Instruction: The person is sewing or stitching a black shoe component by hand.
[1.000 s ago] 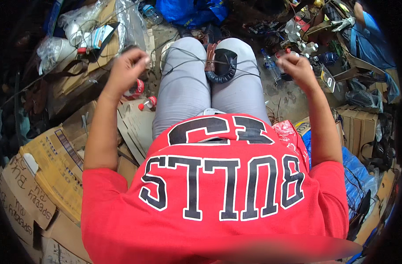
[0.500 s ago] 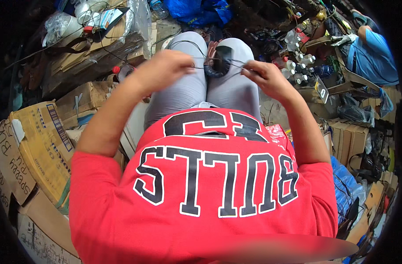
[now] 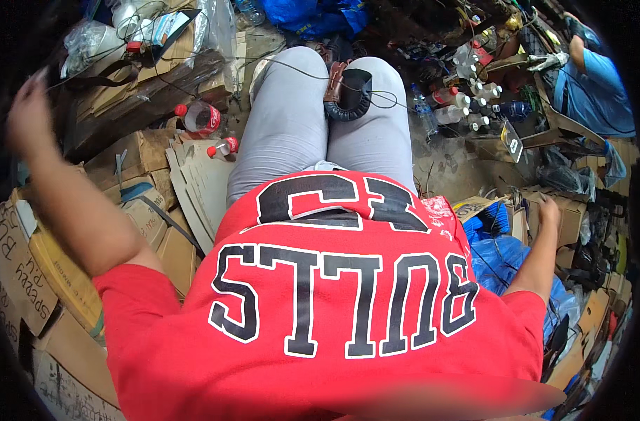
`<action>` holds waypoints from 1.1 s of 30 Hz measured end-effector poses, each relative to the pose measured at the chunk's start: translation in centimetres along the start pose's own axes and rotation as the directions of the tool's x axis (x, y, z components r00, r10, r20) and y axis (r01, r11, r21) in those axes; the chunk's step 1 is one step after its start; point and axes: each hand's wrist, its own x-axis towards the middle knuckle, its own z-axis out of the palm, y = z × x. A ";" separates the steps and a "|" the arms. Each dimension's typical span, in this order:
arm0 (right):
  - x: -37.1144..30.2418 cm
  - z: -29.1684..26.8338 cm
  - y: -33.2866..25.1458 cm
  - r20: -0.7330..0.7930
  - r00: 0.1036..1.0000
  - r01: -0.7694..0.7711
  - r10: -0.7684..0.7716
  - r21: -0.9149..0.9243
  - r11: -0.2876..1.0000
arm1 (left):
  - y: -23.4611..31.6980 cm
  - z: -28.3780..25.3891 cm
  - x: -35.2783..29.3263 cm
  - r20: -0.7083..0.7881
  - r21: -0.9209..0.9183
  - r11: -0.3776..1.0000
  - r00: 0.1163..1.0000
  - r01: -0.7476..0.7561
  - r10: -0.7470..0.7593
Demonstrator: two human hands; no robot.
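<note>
My left hand [image 3: 31, 116] is raised far out at the left rim, its fingers smeared by motion; whether it holds anything is unclear. Far to the right, my right hand [image 3: 550, 212] is closed beside some cardboard pieces, and what is in it, if anything, is hidden. On my right thigh, near the knee, lies a black oval piece [image 3: 356, 85] with a dark ribbed edge and a brown strap [image 3: 333, 82] along its left side. A thin dark cord [image 3: 292, 67] runs from the left across my knees and loops beside this piece. Neither hand touches the piece.
Cardboard boxes [image 3: 67, 263] and sheets crowd the left, with red-capped plastic bottles [image 3: 203, 118] near my leg. More bottles [image 3: 452, 114] lie beyond my right knee. A blue plastic bag [image 3: 499, 263] is under my right arm. Another person in blue [image 3: 595, 91] is at upper right.
Both hands were together over my knees with dark cord between them. They have swung wide apart, the left out to the left, the right to the right. The black piece stays on my thigh.
</note>
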 end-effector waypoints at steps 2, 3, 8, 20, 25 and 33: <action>0.4 2.0 -7.0 -0.001 0.938 0.323 -0.345 0.355 0.877 | 8.7 3.7 -8.1 0.291 -0.748 0.663 0.913 0.030 0.287; -1.2 0.6 -16.9 0.141 0.927 0.231 -0.348 0.518 0.824 | 11.9 4.7 -12.5 0.241 -0.754 0.634 0.826 -0.172 0.510; -15.1 -6.0 -38.4 -0.030 0.584 0.293 -0.811 0.940 0.176 | 22.1 7.5 -25.5 0.188 -0.941 0.284 0.414 -0.183 0.891; -14.6 -4.4 -41.8 0.097 0.615 0.004 -0.783 0.992 0.126 | 17.0 10.8 -20.9 0.360 -0.800 0.561 0.579 -0.211 0.731; -14.3 -4.2 -42.3 0.092 0.612 -0.009 -0.786 0.994 0.110 | 22.6 8.8 -25.9 0.037 -0.910 0.213 0.442 -0.357 0.896; -13.9 -3.2 -41.6 0.073 0.684 -0.094 -0.725 0.995 0.011 | 17.9 11.0 -19.6 0.556 -0.766 0.642 0.550 0.047 0.623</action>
